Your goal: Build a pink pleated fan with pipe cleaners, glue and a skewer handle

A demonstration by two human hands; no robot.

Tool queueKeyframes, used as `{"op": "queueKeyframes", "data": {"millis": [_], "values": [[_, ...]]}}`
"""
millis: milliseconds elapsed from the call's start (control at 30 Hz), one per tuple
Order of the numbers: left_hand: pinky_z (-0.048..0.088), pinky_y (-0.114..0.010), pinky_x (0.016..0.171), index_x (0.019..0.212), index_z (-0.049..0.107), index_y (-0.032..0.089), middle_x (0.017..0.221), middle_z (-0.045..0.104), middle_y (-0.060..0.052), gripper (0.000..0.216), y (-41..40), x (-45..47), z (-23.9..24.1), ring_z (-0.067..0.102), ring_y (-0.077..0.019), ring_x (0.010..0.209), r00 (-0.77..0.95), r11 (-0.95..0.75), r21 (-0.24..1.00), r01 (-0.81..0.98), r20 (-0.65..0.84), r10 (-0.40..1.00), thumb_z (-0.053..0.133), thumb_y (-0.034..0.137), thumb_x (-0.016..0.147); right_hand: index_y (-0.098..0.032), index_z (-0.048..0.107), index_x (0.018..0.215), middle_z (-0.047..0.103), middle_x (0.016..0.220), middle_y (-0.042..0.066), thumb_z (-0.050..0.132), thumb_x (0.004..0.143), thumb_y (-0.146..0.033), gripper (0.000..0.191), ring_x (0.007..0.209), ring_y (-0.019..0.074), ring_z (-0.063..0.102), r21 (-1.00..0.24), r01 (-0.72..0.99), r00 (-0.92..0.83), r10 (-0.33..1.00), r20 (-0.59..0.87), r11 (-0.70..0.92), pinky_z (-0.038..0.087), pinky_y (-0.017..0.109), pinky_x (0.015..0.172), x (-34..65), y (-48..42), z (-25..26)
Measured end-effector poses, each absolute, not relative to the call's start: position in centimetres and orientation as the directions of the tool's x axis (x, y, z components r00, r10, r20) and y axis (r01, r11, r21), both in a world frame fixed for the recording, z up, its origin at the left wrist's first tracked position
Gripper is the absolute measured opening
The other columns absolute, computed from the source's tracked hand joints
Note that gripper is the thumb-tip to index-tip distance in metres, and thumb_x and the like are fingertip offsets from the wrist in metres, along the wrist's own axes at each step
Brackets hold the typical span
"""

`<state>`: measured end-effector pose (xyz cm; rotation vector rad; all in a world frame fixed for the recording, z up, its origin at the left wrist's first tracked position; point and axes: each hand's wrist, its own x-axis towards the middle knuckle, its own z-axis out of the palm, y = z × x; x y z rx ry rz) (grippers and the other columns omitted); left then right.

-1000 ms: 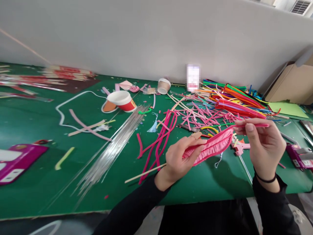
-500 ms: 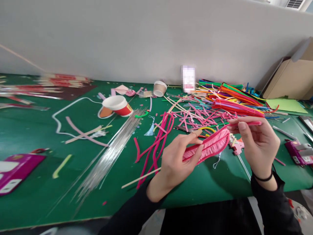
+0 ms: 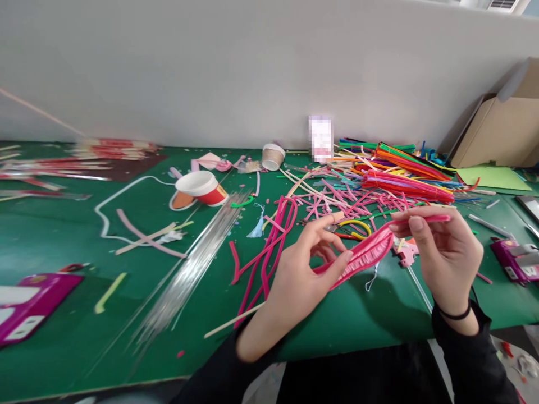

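A pink leaf-shaped petal [image 3: 365, 257], apparently bent from pipe cleaners with a ribbed middle, is held above the table between my hands. My left hand [image 3: 309, 261] pinches its left end with the thumb on top; the index finger is lifted off. At the other end, my right hand [image 3: 442, 247] grips the tail between thumb and fingers, and a short stem pokes out past them. Scissors [image 3: 357, 225] with yellow handles lie behind the petal. A pink glue gun [image 3: 407, 255] rests between my hands. Long pink pipe cleaners [image 3: 269, 247] lie left of my left hand.
Bundles of coloured pipe cleaners [image 3: 404, 185] and cut pink pieces cover the back right. A red-and-white paper cup [image 3: 206, 189] lies near a bunch of thin wires [image 3: 193, 252]. Purple devices [image 3: 37, 306] sit at both sides. A cardboard box [image 3: 497, 132] stands back right.
My left index finger has lifted off the petal, and the petal has tilted so its face looks narrower. My right hand keeps its hold. The view has shifted slightly.
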<state>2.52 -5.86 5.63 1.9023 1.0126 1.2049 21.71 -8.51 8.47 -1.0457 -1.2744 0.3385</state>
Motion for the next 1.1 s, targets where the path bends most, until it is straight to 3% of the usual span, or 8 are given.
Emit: {"op": "queueKeyframes", "data": {"millis": [300, 400, 567, 767, 933, 1100], "values": [[0.055, -0.021, 0.052, 0.132, 0.054, 0.021, 0.092, 0.071, -0.005, 0.056, -4.7, 2.1, 5.8, 0.058, -0.0089, 0.053, 0.337, -0.339, 0.921, 0.19, 0.263, 0.904, 0.075, 0.026, 0.081, -0.023, 0.064, 0.102, 0.077, 0.096, 0.003, 0.063, 0.094, -0.023, 0.009, 0.071, 0.0155, 0.074, -0.791, 0.27, 0.289, 0.738, 0.61, 0.549, 0.065, 0.031, 0.064, 22.1, -8.3, 7.8], [0.054, -0.021, 0.051, 0.131, 0.054, 0.021, 0.093, 0.072, -0.006, 0.055, -4.4, 2.1, 5.9, 0.057, -0.009, 0.052, 0.35, -0.32, 0.929, 0.186, 0.241, 0.905, 0.075, 0.027, 0.081, -0.023, 0.065, 0.1, 0.075, 0.106, 0.005, 0.063, 0.093, -0.023, 0.008, 0.077, 0.0165, 0.074, -0.749, 0.356, 0.268, 0.707, 0.654, 0.558, 0.065, 0.032, 0.064, 22.9, -8.0, 7.3], [0.053, -0.022, 0.05, 0.131, 0.053, 0.02, 0.095, 0.073, -0.007, 0.055, -4.2, 2.0, 5.8, 0.055, -0.0078, 0.05, 0.356, -0.279, 0.946, 0.162, 0.208, 0.911, 0.074, 0.027, 0.081, -0.026, 0.071, 0.091, 0.075, 0.088, 0.002, 0.072, 0.084, -0.014, 0.014, 0.083, 0.0192, 0.072, -0.436, 0.673, 0.021, 0.574, 0.819, 0.598, 0.063, 0.032, 0.069, 24.8, -8.0, 7.9], [0.048, -0.022, 0.046, 0.134, 0.051, 0.021, 0.089, 0.078, -0.007, 0.057, -4.0, 1.8, 5.6, 0.058, -0.0113, 0.05, 0.421, -0.221, 0.964, 0.146, 0.141, 0.896, 0.074, 0.03, 0.082, -0.032, 0.072, 0.106, 0.077, 0.096, 0.0, 0.069, 0.086, -0.01, 0.03, 0.079, 0.0163, 0.073, -0.179, 0.76, -0.224, 0.511, 0.83, 0.624, 0.06, 0.027, 0.066, 26.6, -8.6, 8.1], [0.045, -0.024, 0.042, 0.136, 0.052, 0.024, 0.081, 0.079, -0.005, 0.056, -3.8, 1.4, 5.5, 0.064, -0.0165, 0.052, 0.451, -0.221, 0.957, 0.187, 0.116, 0.885, 0.072, 0.035, 0.085, -0.033, 0.074, 0.104, 0.076, 0.091, -0.001, 0.067, 0.088, -0.014, 0.026, 0.075, 0.0156, 0.07, -0.056, 0.782, -0.383, 0.55, 0.742, 0.621, 0.058, 0.028, 0.067, 28.3, -8.0, 8.3], [0.048, -0.024, 0.045, 0.136, 0.052, 0.025, 0.08, 0.078, -0.004, 0.056, -3.6, 1.2, 5.6, 0.072, -0.0208, 0.063, 0.493, -0.182, 0.971, 0.157, 0.083, 0.866, 0.073, 0.034, 0.085, -0.034, 0.074, 0.104, 0.073, 0.087, -0.001, 0.073, 0.084, -0.017, 0.026, 0.072, 0.0157, 0.066, 0.033, 0.801, -0.411, 0.51, 0.756, 0.597, 0.055, 0.03, 0.064, 28.8, -7.6, 8.3]]}}
